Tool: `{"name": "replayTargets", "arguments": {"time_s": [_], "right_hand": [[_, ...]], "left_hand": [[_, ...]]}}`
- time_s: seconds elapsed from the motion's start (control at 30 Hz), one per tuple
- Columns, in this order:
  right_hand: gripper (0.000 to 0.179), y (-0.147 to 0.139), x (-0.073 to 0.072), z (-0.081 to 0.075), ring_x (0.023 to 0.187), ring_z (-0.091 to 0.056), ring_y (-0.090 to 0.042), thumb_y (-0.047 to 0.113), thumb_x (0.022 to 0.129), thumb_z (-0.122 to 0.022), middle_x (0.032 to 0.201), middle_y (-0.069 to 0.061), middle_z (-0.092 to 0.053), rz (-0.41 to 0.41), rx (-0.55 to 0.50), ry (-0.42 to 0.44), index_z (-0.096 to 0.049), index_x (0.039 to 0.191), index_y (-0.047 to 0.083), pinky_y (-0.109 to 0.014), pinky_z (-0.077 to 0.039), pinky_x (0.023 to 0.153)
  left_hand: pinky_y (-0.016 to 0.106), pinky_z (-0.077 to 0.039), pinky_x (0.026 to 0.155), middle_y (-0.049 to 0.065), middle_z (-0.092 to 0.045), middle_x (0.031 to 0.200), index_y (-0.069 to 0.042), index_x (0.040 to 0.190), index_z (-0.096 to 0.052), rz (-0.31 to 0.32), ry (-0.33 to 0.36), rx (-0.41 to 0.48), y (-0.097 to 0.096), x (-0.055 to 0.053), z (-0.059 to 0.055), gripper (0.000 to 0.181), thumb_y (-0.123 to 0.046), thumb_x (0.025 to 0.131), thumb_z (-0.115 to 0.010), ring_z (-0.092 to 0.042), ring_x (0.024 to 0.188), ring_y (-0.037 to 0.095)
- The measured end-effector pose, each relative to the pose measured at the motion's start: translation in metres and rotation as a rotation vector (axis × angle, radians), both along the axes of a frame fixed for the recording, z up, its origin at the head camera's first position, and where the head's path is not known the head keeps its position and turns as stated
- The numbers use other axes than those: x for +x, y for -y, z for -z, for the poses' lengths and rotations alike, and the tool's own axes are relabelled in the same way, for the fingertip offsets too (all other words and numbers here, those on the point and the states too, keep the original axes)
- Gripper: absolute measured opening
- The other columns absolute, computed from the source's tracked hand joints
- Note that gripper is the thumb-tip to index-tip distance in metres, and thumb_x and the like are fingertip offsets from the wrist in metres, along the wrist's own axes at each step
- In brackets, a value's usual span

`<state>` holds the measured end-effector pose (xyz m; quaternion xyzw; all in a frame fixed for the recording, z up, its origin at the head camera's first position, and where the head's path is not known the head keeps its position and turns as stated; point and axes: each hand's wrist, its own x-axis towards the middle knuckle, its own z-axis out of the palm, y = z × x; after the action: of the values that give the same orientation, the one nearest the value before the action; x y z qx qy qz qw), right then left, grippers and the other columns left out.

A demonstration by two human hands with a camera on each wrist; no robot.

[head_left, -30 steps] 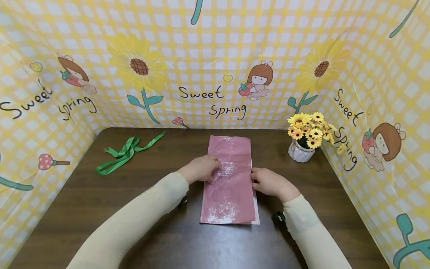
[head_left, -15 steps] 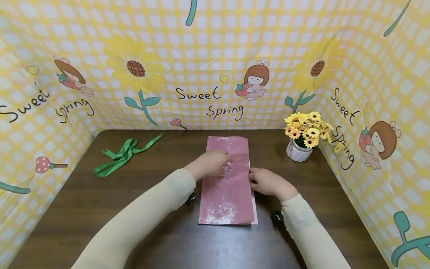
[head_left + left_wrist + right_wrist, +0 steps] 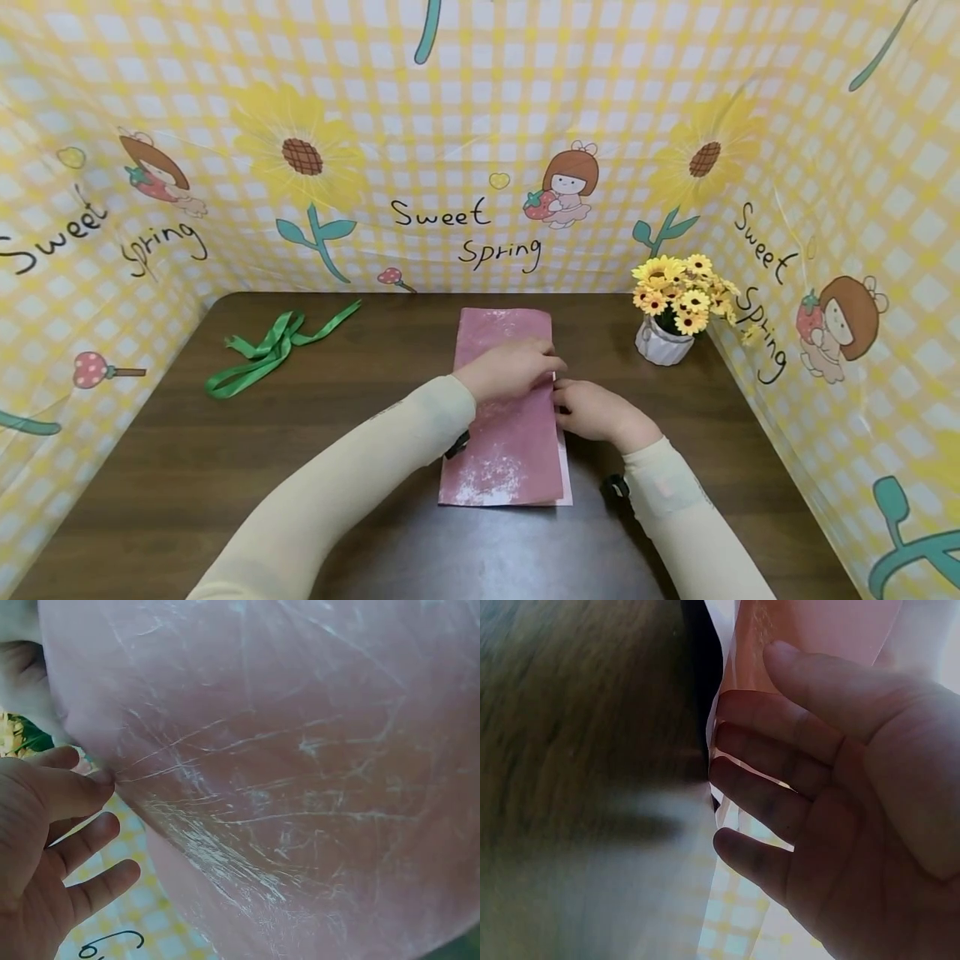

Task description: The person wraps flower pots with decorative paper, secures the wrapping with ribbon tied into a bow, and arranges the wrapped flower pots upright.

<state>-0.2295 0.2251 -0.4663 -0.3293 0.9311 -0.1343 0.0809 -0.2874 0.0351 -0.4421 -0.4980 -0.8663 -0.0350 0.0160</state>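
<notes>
A long pink sheet (image 3: 498, 454), folded with a white edge showing along its right side, lies flat in the middle of the dark wooden table (image 3: 225, 475). My left hand (image 3: 550, 367) reaches across the sheet's upper half and presses on it near the right edge. In the left wrist view the sheet (image 3: 300, 772) fills the frame and my left hand (image 3: 97, 802) touches it with straight, spread fingers. My right hand (image 3: 564, 404) rests at the sheet's right edge, just below the left hand. In the right wrist view its fingers (image 3: 757, 780) lie nearly straight against the sheet's edge (image 3: 742, 645).
A green ribbon (image 3: 262, 346) lies loose at the back left of the table. A white pot of yellow flowers (image 3: 663, 337) stands at the back right. Yellow checked backdrop walls (image 3: 480, 125) close in the table on three sides.
My left hand has slid from the sheet's left-middle across and away to its right edge. The right hand has stayed at the right edge, shifting slightly.
</notes>
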Motion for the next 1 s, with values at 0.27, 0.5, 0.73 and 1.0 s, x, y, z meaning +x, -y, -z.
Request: {"name": "replayTargets", "arguments": {"time_s": [0.27, 0.5, 0.73, 1.0], "right_hand": [[0.013, -0.001, -0.001, -0.002, 0.090, -0.061, -0.017, 0.016, 0.095, -0.067, 0.106, -0.004, -0.064, -0.003, 0.004, -0.012, -0.066, 0.082, 0.015, -0.041, -0.051, 0.087], [0.009, 0.000, 0.000, 0.000, 0.103, -0.064, -0.019, 0.020, 0.098, -0.067, 0.120, -0.005, -0.065, 0.010, 0.000, 0.009, -0.074, 0.096, 0.016, -0.042, -0.052, 0.095], [0.018, -0.001, 0.000, 0.000, 0.113, -0.065, -0.023, 0.021, 0.098, -0.067, 0.128, -0.006, -0.065, 0.018, -0.010, 0.027, -0.076, 0.111, 0.014, -0.044, -0.051, 0.100], [0.021, -0.001, -0.001, 0.001, 0.112, -0.066, -0.023, 0.017, 0.097, -0.067, 0.125, -0.006, -0.067, -0.004, -0.021, 0.017, -0.076, 0.115, 0.011, -0.044, -0.052, 0.100]], "left_hand": [[0.033, -0.049, 0.096, -0.001, -0.057, 0.110, -0.026, 0.123, -0.071, -0.010, -0.028, -0.044, -0.004, 0.001, 0.000, 0.030, -0.008, 0.101, -0.062, -0.057, 0.102, 0.016], [0.034, -0.051, 0.095, 0.000, -0.058, 0.109, -0.023, 0.116, -0.073, 0.002, -0.076, -0.069, -0.001, 0.000, -0.002, 0.022, -0.010, 0.100, -0.064, -0.057, 0.103, 0.017], [0.042, -0.052, 0.099, 0.001, -0.062, 0.126, -0.023, 0.121, -0.069, -0.018, -0.167, -0.117, 0.003, -0.001, -0.019, 0.027, -0.008, 0.100, -0.062, -0.058, 0.117, 0.021], [0.043, -0.052, 0.099, 0.001, -0.067, 0.116, -0.022, 0.118, -0.071, -0.092, -0.222, -0.097, 0.017, 0.000, -0.041, 0.022, -0.014, 0.100, -0.062, -0.062, 0.112, 0.022]]}}
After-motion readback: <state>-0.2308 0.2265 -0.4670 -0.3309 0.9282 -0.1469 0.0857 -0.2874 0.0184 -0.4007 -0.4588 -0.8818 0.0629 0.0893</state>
